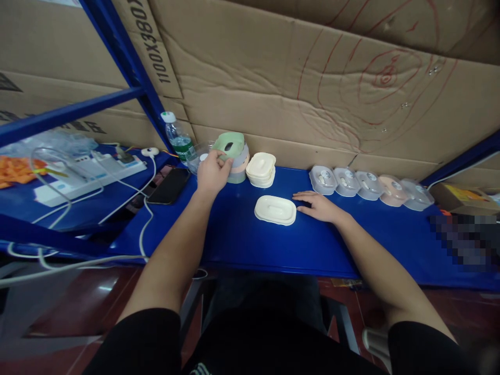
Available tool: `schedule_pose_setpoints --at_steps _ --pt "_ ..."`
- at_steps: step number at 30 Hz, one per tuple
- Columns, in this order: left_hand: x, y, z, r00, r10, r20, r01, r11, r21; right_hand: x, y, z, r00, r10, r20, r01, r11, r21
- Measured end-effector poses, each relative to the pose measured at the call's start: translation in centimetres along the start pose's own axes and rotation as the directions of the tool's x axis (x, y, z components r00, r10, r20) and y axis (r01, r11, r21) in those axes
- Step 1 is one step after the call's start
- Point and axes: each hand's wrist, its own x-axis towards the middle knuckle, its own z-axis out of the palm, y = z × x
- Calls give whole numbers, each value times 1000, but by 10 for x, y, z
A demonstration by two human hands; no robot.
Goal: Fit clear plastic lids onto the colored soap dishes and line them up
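Hands [212, 176] [318, 207], cream dish [275, 210] between them

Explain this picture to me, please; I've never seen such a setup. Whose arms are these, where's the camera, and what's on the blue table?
There's no machine here: these are a person's bare arms and hands. The only picture comes from a camera on that person's head, looking forward and down. On the blue table are a coloured stack, a smaller cream stack, a separate cream dish and a row of five containers. A bottle and dark phone are farther left. The left hand has its fingers at the green piece topping the coloured stack; how firmly it grips is unclear. The right hand holds nothing, resting beside the cream dish.
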Motion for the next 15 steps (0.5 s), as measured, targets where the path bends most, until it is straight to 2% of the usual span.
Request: schedule_pose_setpoints --at_steps 15 --pt "0 -2 1 1000 17 -18 -18 999 -30 -1 1 1 1000 -3 -3 3 1000 -6"
